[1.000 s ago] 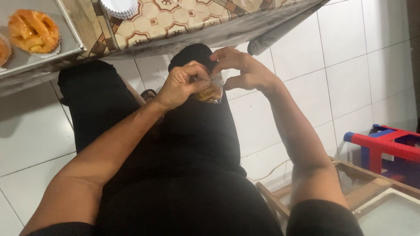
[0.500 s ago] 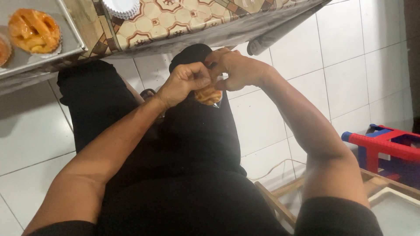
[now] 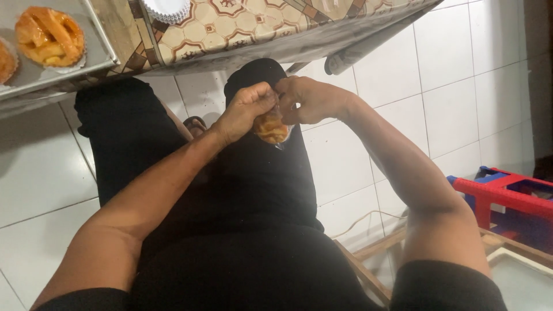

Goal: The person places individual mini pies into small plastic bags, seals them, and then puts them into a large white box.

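pastry (image 3: 271, 128): small golden-brown baked piece in a clear plastic wrap, held up between both hands above the person's lap, below the edge of the tabletop
left hand (image 3: 245, 109): fingers curled shut around the upper left of the pastry, knuckles toward the camera
right hand (image 3: 308, 99): fingers pinched on the top of the clear wrap, just beside the left hand, the two hands touching
clear wrap (image 3: 283, 141): thin see-through plastic around the pastry, a loose bit hanging under it
lap: black trousers (image 3: 253, 190), both knees pointing toward the tabletop
tabletop (image 3: 242, 26): patterned cover in beige and brown tile shapes, its edge running across the top of the view
metal tray (image 3: 86, 55): grey, at the upper left on the tabletop
tray pastry (image 3: 50, 35): round, lattice-topped, orange-glazed, in a white paper cup on the tray; another one cut off by the left edge
paper cups (image 3: 167, 8): white fluted stack at the top edge, right of the tray
floor (image 3: 461, 86): white square tiles
stool (image 3: 507, 193): red and blue plastic, at the right, well apart from the hands
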